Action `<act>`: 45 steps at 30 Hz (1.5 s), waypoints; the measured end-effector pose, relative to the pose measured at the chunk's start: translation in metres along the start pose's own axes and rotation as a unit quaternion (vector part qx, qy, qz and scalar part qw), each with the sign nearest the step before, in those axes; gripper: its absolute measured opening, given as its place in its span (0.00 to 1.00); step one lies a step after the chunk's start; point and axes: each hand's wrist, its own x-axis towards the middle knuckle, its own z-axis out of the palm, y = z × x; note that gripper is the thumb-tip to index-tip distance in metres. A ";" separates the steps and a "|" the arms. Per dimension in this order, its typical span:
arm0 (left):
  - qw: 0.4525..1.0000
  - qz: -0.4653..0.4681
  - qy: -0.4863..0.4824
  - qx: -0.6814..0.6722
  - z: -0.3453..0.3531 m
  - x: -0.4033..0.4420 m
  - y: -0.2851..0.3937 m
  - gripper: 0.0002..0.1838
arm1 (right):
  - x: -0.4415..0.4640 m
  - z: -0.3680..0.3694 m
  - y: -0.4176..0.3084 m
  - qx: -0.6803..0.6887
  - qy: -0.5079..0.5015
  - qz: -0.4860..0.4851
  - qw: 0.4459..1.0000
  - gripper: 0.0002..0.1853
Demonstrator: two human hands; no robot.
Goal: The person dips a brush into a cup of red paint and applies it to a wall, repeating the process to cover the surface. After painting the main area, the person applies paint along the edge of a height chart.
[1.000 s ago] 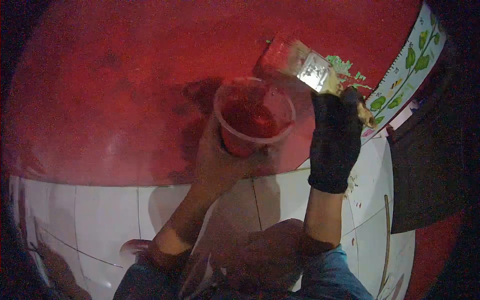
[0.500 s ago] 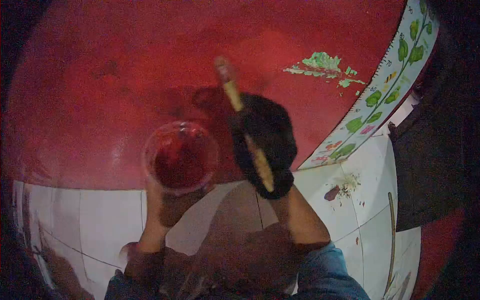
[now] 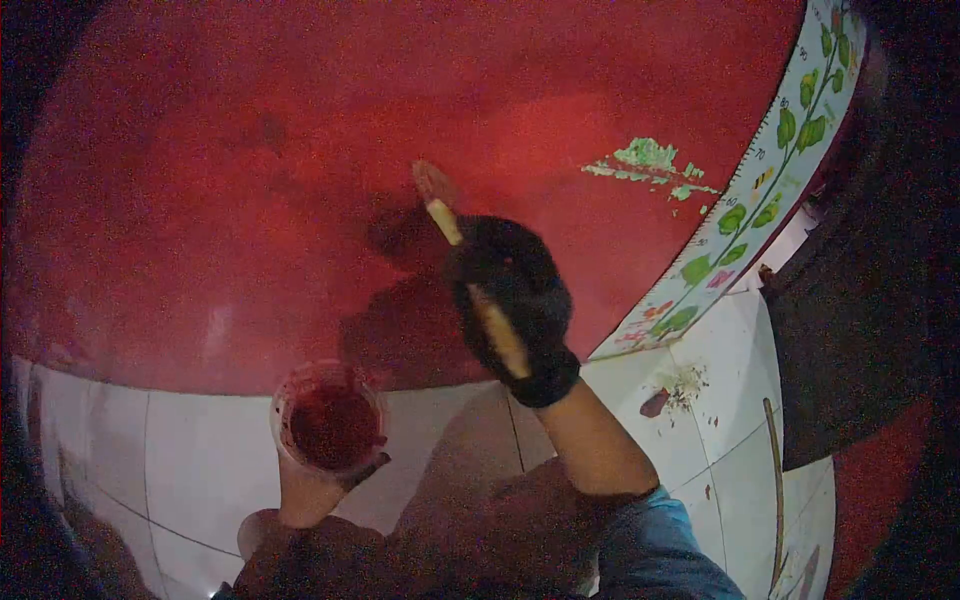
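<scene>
My right hand (image 3: pixel 512 300), in a black glove, is closed around the wooden handle of a paintbrush (image 3: pixel 446 222). The brush slants up and left, its bristle end over the red wall (image 3: pixel 560 230); I cannot tell whether the bristles touch it. Lower left, my left hand (image 3: pixel 312 487) holds a clear plastic cup (image 3: pixel 328 420) from below and behind, its fingers mostly hidden. Dark red paint (image 3: pixel 335 428) shows inside the cup. Shadows of the hand and brush fall on the red surface.
A pale green patch of peeled paint (image 3: pixel 648 155) marks the wall at upper right. Beside it runs a height-chart strip (image 3: pixel 735 215) with leaves and numbers. White floor tiles (image 3: pixel 200 450) lie below, with debris (image 3: pixel 680 390) and a thin stick (image 3: pixel 773 480) at right.
My left hand and the cup have moved down, away from the red wall. The brush and right hand have shifted slightly left, with the brush tip lower in view.
</scene>
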 end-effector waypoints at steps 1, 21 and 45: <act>1.000 0.003 0.002 -0.004 -0.002 -0.001 -0.001 0.47 | 0.003 -0.005 0.003 -0.005 -0.026 0.083 0.996 0.12; 0.962 -0.068 -0.044 -0.262 0.005 -0.014 0.003 0.26 | 0.041 -0.039 0.044 -0.067 0.312 0.138 0.938 0.11; 0.825 -0.108 -0.026 -0.554 -0.006 -0.036 -0.087 0.39 | -0.017 -0.064 0.068 -0.188 0.136 0.201 0.952 0.07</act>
